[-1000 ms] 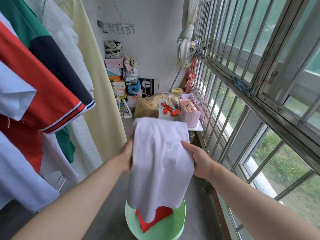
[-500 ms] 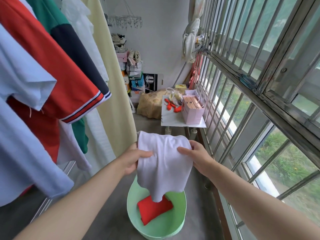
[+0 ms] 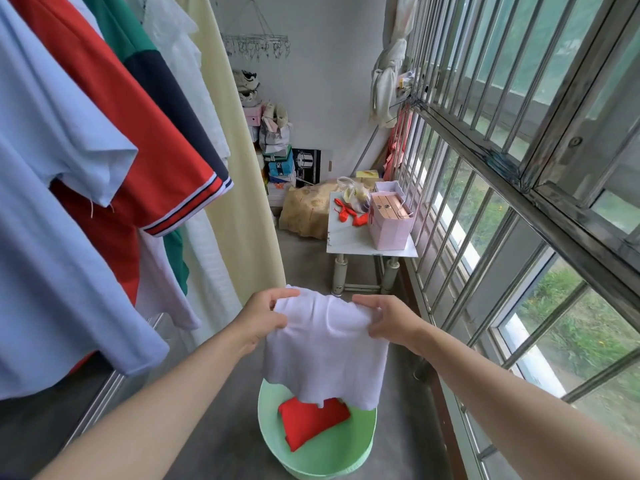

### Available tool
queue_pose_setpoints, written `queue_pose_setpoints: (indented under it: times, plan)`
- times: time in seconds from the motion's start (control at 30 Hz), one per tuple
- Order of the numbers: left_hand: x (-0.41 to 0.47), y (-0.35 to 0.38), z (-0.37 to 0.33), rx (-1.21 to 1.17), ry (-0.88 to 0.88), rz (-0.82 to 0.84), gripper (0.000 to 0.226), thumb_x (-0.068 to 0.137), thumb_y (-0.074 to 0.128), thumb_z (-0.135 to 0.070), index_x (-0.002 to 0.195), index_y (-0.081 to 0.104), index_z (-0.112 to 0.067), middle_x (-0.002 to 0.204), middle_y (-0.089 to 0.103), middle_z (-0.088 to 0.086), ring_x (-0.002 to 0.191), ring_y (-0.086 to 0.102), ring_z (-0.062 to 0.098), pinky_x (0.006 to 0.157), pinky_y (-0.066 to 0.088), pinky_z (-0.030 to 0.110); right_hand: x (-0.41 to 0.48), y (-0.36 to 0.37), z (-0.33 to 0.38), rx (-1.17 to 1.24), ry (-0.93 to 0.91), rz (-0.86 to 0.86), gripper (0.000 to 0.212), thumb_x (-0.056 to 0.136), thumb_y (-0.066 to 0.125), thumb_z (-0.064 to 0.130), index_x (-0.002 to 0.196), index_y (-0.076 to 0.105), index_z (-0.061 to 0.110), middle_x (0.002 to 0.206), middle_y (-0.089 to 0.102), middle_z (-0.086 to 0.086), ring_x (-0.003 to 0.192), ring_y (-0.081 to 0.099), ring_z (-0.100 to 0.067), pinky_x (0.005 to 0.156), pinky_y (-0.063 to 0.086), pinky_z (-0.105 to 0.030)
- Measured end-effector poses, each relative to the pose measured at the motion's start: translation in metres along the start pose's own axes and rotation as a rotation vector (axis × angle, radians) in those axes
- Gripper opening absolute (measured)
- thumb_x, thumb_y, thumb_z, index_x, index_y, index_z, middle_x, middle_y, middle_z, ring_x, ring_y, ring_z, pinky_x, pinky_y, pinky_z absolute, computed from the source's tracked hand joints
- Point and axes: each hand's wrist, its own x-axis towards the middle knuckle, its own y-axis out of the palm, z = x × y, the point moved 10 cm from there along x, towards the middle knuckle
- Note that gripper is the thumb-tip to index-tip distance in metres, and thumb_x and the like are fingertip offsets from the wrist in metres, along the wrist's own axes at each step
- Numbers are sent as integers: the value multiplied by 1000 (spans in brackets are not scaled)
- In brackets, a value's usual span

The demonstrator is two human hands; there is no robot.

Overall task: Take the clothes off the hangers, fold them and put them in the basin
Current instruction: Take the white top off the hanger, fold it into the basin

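Head view only. The left hand (image 3: 266, 317) and right hand (image 3: 388, 318) were both clamped on the white garment (image 3: 325, 351). Each pinched one top corner between thumb and curled fingers, and the hands were apart with the top edge stretched between them. The garment hung straight above the green basin (image 3: 346, 448), and its ragged lower edge overlapped the basin's far rim in view. I could not tell whether it touched the rim.

A folded red garment (image 3: 311, 422) lay inside the basin, toward its left side. More clothes hung up and left of the basin, among them a light blue shirt (image 3: 52, 202) and a red polo (image 3: 145, 150), not yet taken down. A small white surface (image 3: 353, 240) with a pink bag (image 3: 389, 223) stood beyond the basin.

Likely step: finish folding the white piece, then lower it in.

To do it well:
- Keep both corners level so the top edge stays taut.
- Square the uneven hem before the next fold, since thin fabric like this probably creases crooked.
- Bring the corners together over the basin, not off to its side.
- Lower the piece flat onto the red garment or just beside it, so neither bundle opens up.
- Let go only once the fabric rests inside the basin.

Risk: the hem could snag on the basin's rim and drag the fold open.
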Motion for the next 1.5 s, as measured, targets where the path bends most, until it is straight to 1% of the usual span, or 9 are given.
queue_pose_setpoints:
  times: [0.23, 0.43, 0.57, 0.73, 0.9, 1.03, 1.2, 1.33, 1.5]
  plan:
    - [2, -7, 19, -227, -128, -78, 58, 47, 43, 2, 87, 74, -27, 114, 61, 20, 98, 58, 30, 85, 47, 37, 0, -20, -3, -48, 48, -185, 56, 64, 44, -6, 102, 75, 21, 89, 74, -7, 81, 64, -17, 70, 52, -28]
    - [-1, 0, 11, -215, -131, -33, 70, 49, 52, -1, 118, 62, -8, 123, 58, 17, 116, 54, 27, 91, 47, 31, 0, -27, -16, -74, 105, -244, 36, 69, 42, -3, 86, 72, 6, 59, 47, 2, 52, 34, -9, 43, 27, -15]
    - [-4, 11, 18, -214, -194, 58, 77, 49, 64, 2, 126, 54, 3, 121, 60, 19, 116, 56, 30, 102, 44, 39, -3, -10, -17, 73, 125, -65, 40, 69, 55, -6, 101, 70, 13, 80, 57, 1, 72, 52, -11, 66, 52, -31]
    - [-8, 18, 14, -406, -202, 57, 46, 60, 58, 21, 106, 61, 13, 100, 64, 22, 89, 63, 31, 91, 47, 40, -9, 28, -24, 51, 111, 124, 84, 68, 80, 6, 140, 40, 25, 129, 42, 9, 123, 41, -11, 93, 35, -19]
    - [-9, 18, 8, -407, -187, 54, 28, 75, 48, 27, 90, 62, 8, 89, 64, 18, 84, 62, 29, 93, 47, 41, -3, 39, -35, -151, 139, 21, 45, 58, 83, 28, 97, 63, 17, 89, 62, 4, 82, 57, -15, 63, 43, -24]
    - [-7, 12, 16, -423, -200, 12, 30, 76, 47, 28, 92, 64, 8, 86, 66, 18, 79, 65, 29, 88, 50, 39, 3, 32, -31, -312, 139, -113, 36, 64, 77, 35, 61, 45, 17, 62, 49, 4, 66, 51, -21, 45, 30, -26]
    - [-10, 8, 34, -302, -255, 16, 26, 80, 47, 26, 93, 63, 10, 72, 68, 14, 61, 66, 21, 61, 56, 27, 5, 31, -22, -482, 19, -66, 38, 81, 68, 28, 58, 39, 18, 62, 37, 4, 79, 45, -21, 53, 31, -30]
    - [-15, 8, 44, -259, -267, 65, 21, 90, 49, 13, 103, 64, 9, 85, 69, 15, 67, 69, 18, 61, 57, 25, 4, 31, -15, -530, -115, -45, 23, 85, 65, 24, 94, 64, 3, 80, 48, 2, 108, 43, -14, 83, 42, -30]
    - [-12, -2, 56, -259, -317, 1, 23, 91, 45, 14, 105, 64, 11, 69, 70, 10, 57, 68, 14, 54, 56, 24, 4, 33, -14, -506, -85, 27, 28, 85, 63, 26, 65, 46, 16, 70, 51, 0, 75, 50, -19, 60, 32, -28]
